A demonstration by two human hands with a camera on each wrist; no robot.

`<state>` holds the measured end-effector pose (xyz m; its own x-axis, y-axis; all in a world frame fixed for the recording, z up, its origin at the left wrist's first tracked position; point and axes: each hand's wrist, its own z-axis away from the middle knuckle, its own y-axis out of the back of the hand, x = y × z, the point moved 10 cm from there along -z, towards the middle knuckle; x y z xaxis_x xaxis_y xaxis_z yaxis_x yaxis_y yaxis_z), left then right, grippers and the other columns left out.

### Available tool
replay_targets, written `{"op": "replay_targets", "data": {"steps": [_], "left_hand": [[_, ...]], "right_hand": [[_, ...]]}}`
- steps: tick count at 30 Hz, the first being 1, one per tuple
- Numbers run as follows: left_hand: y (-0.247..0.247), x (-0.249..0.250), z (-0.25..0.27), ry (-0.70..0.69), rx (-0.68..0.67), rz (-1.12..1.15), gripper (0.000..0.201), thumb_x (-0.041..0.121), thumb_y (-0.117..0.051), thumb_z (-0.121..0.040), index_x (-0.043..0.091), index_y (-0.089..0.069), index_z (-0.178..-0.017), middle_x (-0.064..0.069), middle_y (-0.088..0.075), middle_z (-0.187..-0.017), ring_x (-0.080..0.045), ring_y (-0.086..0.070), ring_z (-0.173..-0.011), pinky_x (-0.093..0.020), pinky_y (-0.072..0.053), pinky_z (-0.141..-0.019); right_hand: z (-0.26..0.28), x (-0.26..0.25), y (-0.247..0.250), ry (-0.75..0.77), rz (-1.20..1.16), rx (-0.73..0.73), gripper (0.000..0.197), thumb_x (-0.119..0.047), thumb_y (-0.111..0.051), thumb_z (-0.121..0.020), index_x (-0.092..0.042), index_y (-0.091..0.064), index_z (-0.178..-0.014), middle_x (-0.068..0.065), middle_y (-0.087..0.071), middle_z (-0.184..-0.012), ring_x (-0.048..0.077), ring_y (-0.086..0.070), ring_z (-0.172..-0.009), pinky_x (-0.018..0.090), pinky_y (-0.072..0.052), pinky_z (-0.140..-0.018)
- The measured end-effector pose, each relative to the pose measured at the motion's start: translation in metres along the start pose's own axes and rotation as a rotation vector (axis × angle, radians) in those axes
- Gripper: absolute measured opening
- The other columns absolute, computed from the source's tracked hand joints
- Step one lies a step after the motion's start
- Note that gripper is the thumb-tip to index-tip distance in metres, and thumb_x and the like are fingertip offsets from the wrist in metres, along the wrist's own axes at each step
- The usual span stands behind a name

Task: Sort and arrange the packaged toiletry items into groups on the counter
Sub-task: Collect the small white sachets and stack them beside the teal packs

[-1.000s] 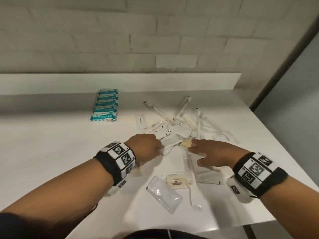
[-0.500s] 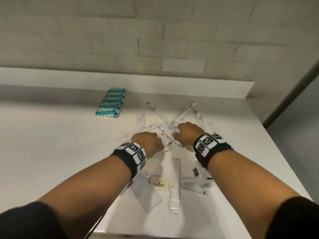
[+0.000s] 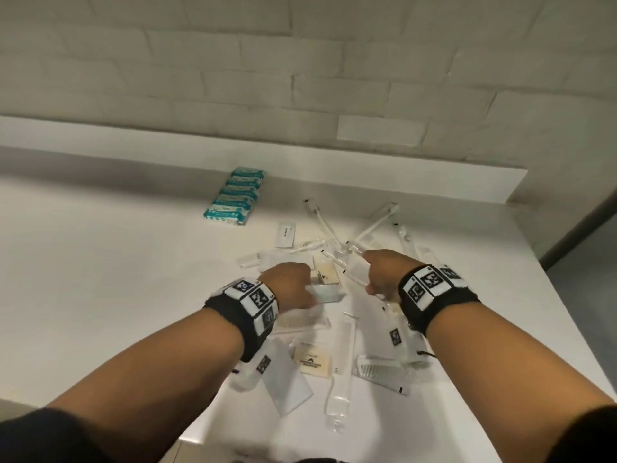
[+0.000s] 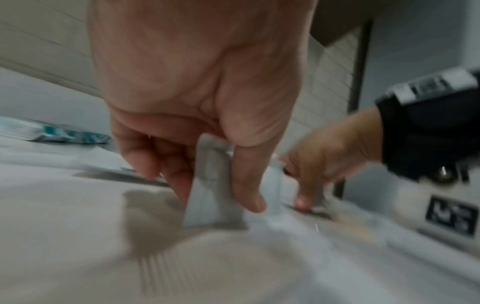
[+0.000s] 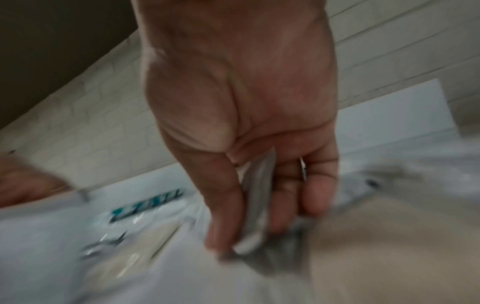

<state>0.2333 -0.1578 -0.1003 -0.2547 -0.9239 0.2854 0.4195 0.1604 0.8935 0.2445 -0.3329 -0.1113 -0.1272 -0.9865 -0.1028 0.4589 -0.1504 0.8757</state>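
Observation:
A loose pile of clear-wrapped toiletries (image 3: pixel 337 252) lies mid-counter: toothbrushes, combs and small sachets. My left hand (image 3: pixel 293 289) pinches a flat clear packet (image 4: pixel 213 193) between thumb and fingers, just above the counter. My right hand (image 3: pixel 384 272) grips a long clear-wrapped item (image 5: pixel 257 205) at the pile's right side. A row of teal-and-white packets (image 3: pixel 235 198) stands grouped at the back left. Near me lie a wrapped comb (image 3: pixel 384 374), a cream soap sachet (image 3: pixel 314 360) and a wrapped toothbrush (image 3: pixel 344 362).
The white counter (image 3: pixel 100 279) has bare room on its left half. A raised ledge (image 3: pixel 300 165) and a brick wall run along the back. The counter's right edge (image 3: pixel 567 312) drops off toward a grey floor.
Both hands moved forward into the pile and closed on items; the left hand picked up a flat packet, the right a long wrapped item. My head tilted down.

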Motion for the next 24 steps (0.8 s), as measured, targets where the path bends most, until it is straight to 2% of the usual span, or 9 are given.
{"op": "replay_targets", "data": {"steps": [2, 3, 7, 10, 13, 16, 19, 22, 24], "left_hand": [[0.017, -0.019, 0.001, 0.022, 0.043, 0.088, 0.032, 0.031, -0.063, -0.086, 0.015, -0.059, -0.114, -0.006, -0.063, -0.115, -0.025, -0.058, -0.106, -0.025, -0.038, -0.076], [0.026, -0.031, 0.001, 0.046, 0.059, 0.086, 0.030, 0.031, -0.059, -0.089, 0.015, -0.060, -0.115, -0.008, -0.063, -0.116, -0.025, -0.058, -0.104, -0.026, -0.039, -0.077], [0.050, -0.069, -0.004, 0.139, 0.106, 0.119, 0.025, 0.032, -0.045, -0.095, 0.011, -0.059, -0.098, -0.012, -0.065, -0.103, -0.025, -0.056, -0.086, -0.029, -0.039, -0.074], [0.064, -0.081, -0.004, 0.200, 0.233, 0.336, 0.023, 0.027, -0.042, -0.095, 0.010, -0.057, -0.099, -0.008, -0.065, -0.095, -0.026, -0.059, -0.086, -0.030, -0.042, -0.076], [0.069, -0.087, -0.003, 0.226, 0.295, 0.403, 0.016, 0.024, -0.043, -0.094, 0.012, -0.053, -0.095, -0.004, -0.060, -0.088, -0.024, -0.056, -0.080, -0.028, -0.039, -0.073], [0.052, -0.083, -0.007, 0.196, 0.146, 0.312, 0.020, 0.028, -0.048, -0.093, 0.013, -0.056, -0.102, -0.004, -0.058, -0.093, -0.020, -0.057, -0.079, -0.027, -0.041, -0.066], [0.032, -0.063, -0.003, 0.088, -0.036, 0.252, 0.020, 0.033, -0.055, -0.089, 0.020, -0.059, -0.104, -0.002, -0.062, -0.096, -0.021, -0.065, -0.081, -0.025, -0.049, -0.060], [0.025, -0.037, 0.022, -0.054, -0.157, 0.287, 0.019, 0.042, -0.070, -0.081, 0.030, -0.063, -0.093, 0.006, -0.068, -0.094, -0.014, -0.066, -0.084, -0.024, -0.049, -0.067], [0.005, -0.021, 0.044, -0.138, -0.372, 0.263, 0.026, 0.043, -0.080, -0.071, 0.031, -0.066, -0.089, 0.007, -0.070, -0.094, -0.011, -0.067, -0.082, -0.025, -0.051, -0.068]], "right_hand": [[0.002, 0.010, 0.013, 0.012, 0.166, 0.005, 0.056, -0.023, -0.066, -0.088, -0.010, -0.045, -0.137, 0.010, -0.055, -0.133, 0.028, -0.055, -0.119, 0.035, -0.046, -0.092], [0.003, 0.013, 0.021, 0.015, 0.171, 0.028, 0.057, -0.023, -0.067, -0.088, -0.010, -0.045, -0.138, 0.011, -0.053, -0.136, 0.028, -0.052, -0.122, 0.034, -0.044, -0.096], [0.000, 0.001, 0.040, 0.086, -0.039, 0.111, 0.049, -0.016, -0.069, -0.085, -0.015, -0.053, -0.132, 0.009, -0.059, -0.129, 0.026, -0.056, -0.111, 0.030, -0.043, -0.089], [-0.001, -0.017, 0.026, 0.134, 0.110, 0.040, 0.045, -0.022, -0.064, -0.089, -0.014, -0.054, -0.133, 0.009, -0.059, -0.128, 0.027, -0.056, -0.115, 0.031, -0.043, -0.093], [0.004, -0.020, 0.021, 0.155, 0.278, -0.011, 0.033, -0.024, -0.060, -0.088, -0.017, -0.064, -0.119, 0.005, -0.065, -0.112, 0.024, -0.062, -0.100, 0.032, -0.050, -0.082], [0.004, -0.018, 0.027, 0.139, 0.333, 0.018, 0.031, -0.033, -0.054, -0.090, -0.013, -0.068, -0.109, 0.005, -0.067, -0.105, 0.021, -0.062, -0.089, 0.025, -0.045, -0.066], [0.000, -0.020, 0.028, 0.090, 0.254, 0.087, 0.044, -0.040, -0.059, -0.085, -0.010, -0.065, -0.117, 0.009, -0.064, -0.115, 0.025, -0.062, -0.100, 0.031, -0.051, -0.084], [-0.002, -0.023, 0.022, 0.027, 0.139, 0.141, 0.062, -0.048, -0.071, -0.075, -0.013, -0.056, -0.123, 0.010, -0.054, -0.120, 0.028, -0.058, -0.104, 0.038, -0.051, -0.088], [-0.007, -0.021, 0.017, -0.009, 0.049, 0.131, 0.071, -0.042, -0.079, -0.071, -0.014, -0.047, -0.128, 0.011, -0.053, -0.123, 0.030, -0.057, -0.108, 0.041, -0.050, -0.091]]}}
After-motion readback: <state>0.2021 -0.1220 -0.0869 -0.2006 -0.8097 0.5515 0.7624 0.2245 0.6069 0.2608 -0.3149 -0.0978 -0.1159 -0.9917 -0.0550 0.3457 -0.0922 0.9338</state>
